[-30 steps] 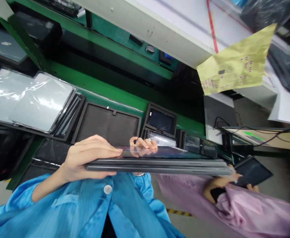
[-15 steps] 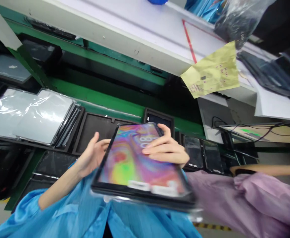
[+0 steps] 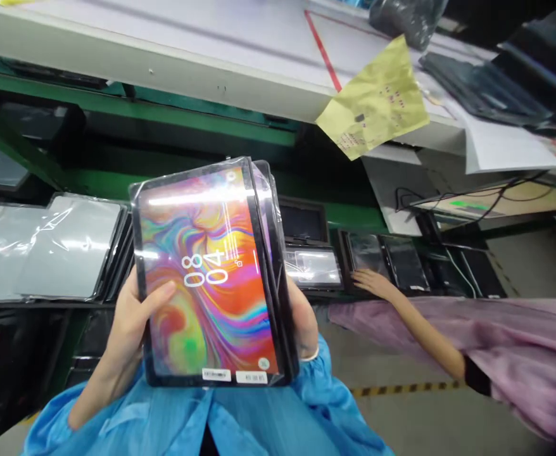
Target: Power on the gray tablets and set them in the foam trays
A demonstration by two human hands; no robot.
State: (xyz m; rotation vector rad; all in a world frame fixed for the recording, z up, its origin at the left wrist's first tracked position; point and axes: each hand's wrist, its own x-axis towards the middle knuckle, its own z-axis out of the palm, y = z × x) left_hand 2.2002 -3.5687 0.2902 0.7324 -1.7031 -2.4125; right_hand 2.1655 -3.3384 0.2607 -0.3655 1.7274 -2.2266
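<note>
- I hold a stack of film-wrapped tablets (image 3: 206,272) upright in front of my chest, screen toward me, above my blue smock (image 3: 259,418).
- My left hand (image 3: 126,329) grips the stack's left edge, reaching over onto the screen.
- My right hand (image 3: 304,323) holds the right edge from behind, mostly hidden by the stack.
- The top screen is lit with swirling rainbow colours and large clock digits reading 08 04, turned sideways. Two white labels (image 3: 233,376) sit along its lower edge.
- Beyond the stack, a green-framed rack (image 3: 173,187) carries black trays (image 3: 311,266) and more film-wrapped tablets (image 3: 69,247).
- To my right, a co-worker in a pink smock (image 3: 510,342) reaches out, hand (image 3: 375,284) resting on a dark tablet (image 3: 366,253) in a tray.
- Higher up, a yellow paper sheet (image 3: 373,101) hangs over the edge of a white desk (image 3: 164,57).
</note>
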